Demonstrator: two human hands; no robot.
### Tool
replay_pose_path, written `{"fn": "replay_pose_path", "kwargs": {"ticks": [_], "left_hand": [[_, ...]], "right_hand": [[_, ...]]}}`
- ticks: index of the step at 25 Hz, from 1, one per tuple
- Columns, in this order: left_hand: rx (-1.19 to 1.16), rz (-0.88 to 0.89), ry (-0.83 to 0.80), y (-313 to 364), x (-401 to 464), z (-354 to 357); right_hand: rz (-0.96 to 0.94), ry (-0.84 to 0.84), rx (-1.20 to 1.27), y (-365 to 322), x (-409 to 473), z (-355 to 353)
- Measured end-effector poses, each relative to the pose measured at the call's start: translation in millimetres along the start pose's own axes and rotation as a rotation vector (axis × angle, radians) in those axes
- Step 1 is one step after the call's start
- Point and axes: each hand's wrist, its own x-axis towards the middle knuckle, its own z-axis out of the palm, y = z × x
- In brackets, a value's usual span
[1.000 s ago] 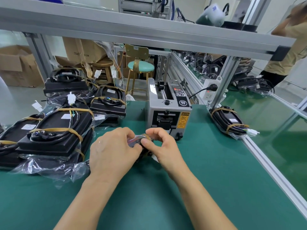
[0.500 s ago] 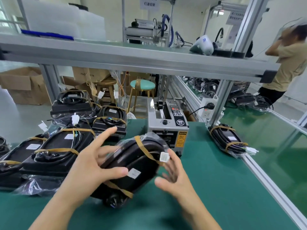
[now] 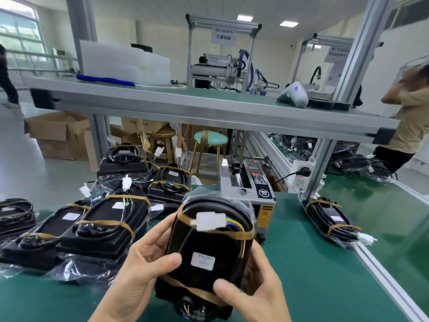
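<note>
Along the left edge of the green counter (image 3: 313,275) I see a crowd of flat black oval units in clear plastic bags (image 3: 109,226). They are stacked and overlapping, and each is bound with tan rubber bands and has a coiled black cable on top. The pile runs from the near left up towards the far left corner.

Just right of it, over the middle of the near edge, my left hand (image 3: 139,273) grips the left side of the piece I am working on. That piece is another black oval unit in a clear bag (image 3: 209,252), stood on end with its flat face turned to me. The fingers (image 3: 160,231) curl round its left rim and the thumb lies across its face. I cannot tell whether its lower end touches the counter.

A white plastic connector (image 3: 210,220) lies across the top of the face, tucked against a tan rubber band (image 3: 234,231). A small white label (image 3: 202,262) sits near the middle.

My right hand (image 3: 253,293) holds the lower right side. Its thumb presses on the face near the bottom band, and its fingers (image 3: 260,263) wrap behind the right rim.

Behind the held unit, at the far edge, stands a grey metal tape dispenser with a yellow caution sticker (image 3: 248,187). Further right, a white wall socket (image 3: 301,175) is fixed to the frame post.

One more banded black unit (image 3: 329,219) lies alone along the right edge, against the aluminium rail (image 3: 383,275). A person in a tan shirt (image 3: 413,117) stands beyond it.
</note>
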Motion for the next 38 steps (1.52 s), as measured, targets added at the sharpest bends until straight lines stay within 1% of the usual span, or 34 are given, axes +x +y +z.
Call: {"fn": "replay_pose_path", "kwargs": {"ticks": [2,3,4,5,7,9,11,12,14,16,18,20,22,24,27,29,30,32,34,38], "left_hand": [[0.191,0.004,-0.025,15,-4,-1],[0.302,0.01,0.0,24,-5,-1],[0.376,0.024,0.065,34,-6,-1],[0.399,0.048,0.159,44,-5,-3],[0.326,0.071,0.343,63,1,-14],[0.257,0.014,0.46,85,12,-32],[0.232,-0.118,0.535,106,22,-55],[0.253,-0.179,0.541,113,22,-66],[0.3,-0.241,0.562,124,19,-97],[0.257,-0.291,0.659,134,18,-129],[0.214,-0.329,0.793,141,9,-164],[0.225,-0.362,0.916,144,-4,-194],[0.263,-0.396,0.995,139,-9,-216],[0.305,-0.418,1.016,129,-6,-226],[0.383,-0.471,0.989,111,4,-228],[0.428,-0.486,0.977,106,9,-229],[0.465,-0.473,0.978,106,11,-230],[0.571,-0.441,0.961,108,15,-232],[0.652,-0.433,0.922,109,18,-232],[0.711,-0.511,0.912,110,19,-237]], "right_hand": [[0.012,0.05,0.099,-7,13,13],[0.026,0.064,0.153,-12,21,21],[0.051,0.059,0.192,-18,31,31],[0.078,0.031,0.211,-25,41,44],[0.126,-0.056,0.187,-37,64,70],[0.177,-0.113,0.125,-43,88,96],[0.211,-0.173,0.082,-45,107,119],[0.223,-0.207,0.072,-43,114,129],[0.225,-0.284,0.06,-39,121,146],[0.205,-0.355,-0.021,-35,122,158],[0.201,-0.367,-0.146,-27,117,154],[0.19,-0.315,-0.235,-19,111,137],[0.183,-0.31,-0.339,-11,101,121],[0.134,-0.369,-0.521,0,96,114],[-0.058,-0.497,-0.781,8,97,126],[-0.124,-0.557,-0.889,13,102,134],[-0.128,-0.577,-0.926,16,105,135],[-0.107,-0.601,-0.95,22,106,136],[-0.084,-0.607,-0.918,26,104,135],[-0.102,-0.609,-0.917,26,103,132]]}}
